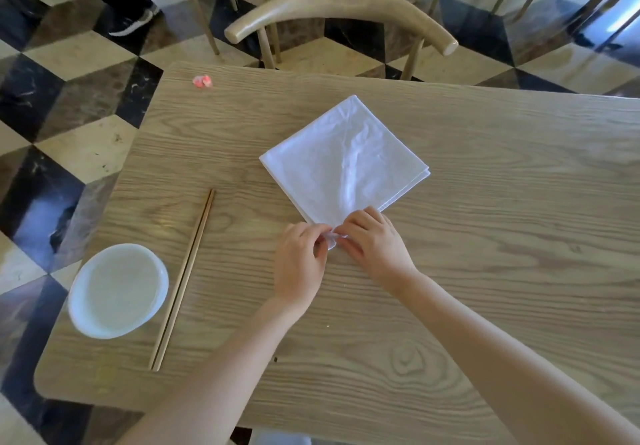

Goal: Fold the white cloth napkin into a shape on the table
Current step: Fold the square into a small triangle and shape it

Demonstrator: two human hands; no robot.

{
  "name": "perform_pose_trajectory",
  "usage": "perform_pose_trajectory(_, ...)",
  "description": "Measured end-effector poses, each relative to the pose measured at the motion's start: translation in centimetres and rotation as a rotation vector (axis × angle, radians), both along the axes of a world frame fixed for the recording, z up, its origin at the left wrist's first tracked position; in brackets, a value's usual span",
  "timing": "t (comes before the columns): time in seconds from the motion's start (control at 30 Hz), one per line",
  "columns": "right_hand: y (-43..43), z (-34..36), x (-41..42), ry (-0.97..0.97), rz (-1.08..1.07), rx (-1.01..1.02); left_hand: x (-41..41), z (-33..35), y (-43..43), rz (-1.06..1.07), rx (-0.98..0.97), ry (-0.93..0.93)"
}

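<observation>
From the head view, the white cloth napkin (341,159) lies folded in a diamond on the wooden worktop (485,237), its near corner pinched by both left hand (300,264) and right hand (372,242).

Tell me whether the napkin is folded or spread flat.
Folded: the napkin shows stacked layered edges at its right corner, lying as a diamond.

Left hand (300,260) and right hand (373,242) meet at frame centre, fingers (320,229) pinched together; forearms extend from the lower edge.
</observation>
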State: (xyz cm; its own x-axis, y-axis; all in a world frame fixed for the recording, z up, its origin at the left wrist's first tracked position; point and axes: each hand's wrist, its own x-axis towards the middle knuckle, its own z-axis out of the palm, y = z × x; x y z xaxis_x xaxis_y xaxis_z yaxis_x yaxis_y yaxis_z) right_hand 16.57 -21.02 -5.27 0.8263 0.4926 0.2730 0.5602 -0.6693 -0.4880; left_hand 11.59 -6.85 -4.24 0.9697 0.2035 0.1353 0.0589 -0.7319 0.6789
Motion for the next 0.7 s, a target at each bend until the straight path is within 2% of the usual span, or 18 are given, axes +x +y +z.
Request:
perform_pose_trajectory(0.27, 0.2, -0.3, -0.7, 0.013, 0.020, 0.019, 0.0, -0.5, 0.7, -0.049, 0.161, -0.061)
perform_pose_trajectory(0.5, 0.3, -0.1, 0.0, -0.078, 0.036, -0.022, 1.0, 0.0, 1.0, -0.065, 0.147, -0.073)
perform_pose_trajectory(0.63, 0.5, -0.3, -0.5, -0.130, 0.070, -0.066, 4.6, 1.8, 1.7, -0.037, 0.136, -0.136)
perform_pose_trajectory(0.7, 0.6, -0.3, -0.9, -0.109, 0.058, -0.069, 7.4, 1.9, 1.9, -0.113, 0.168, -0.064)
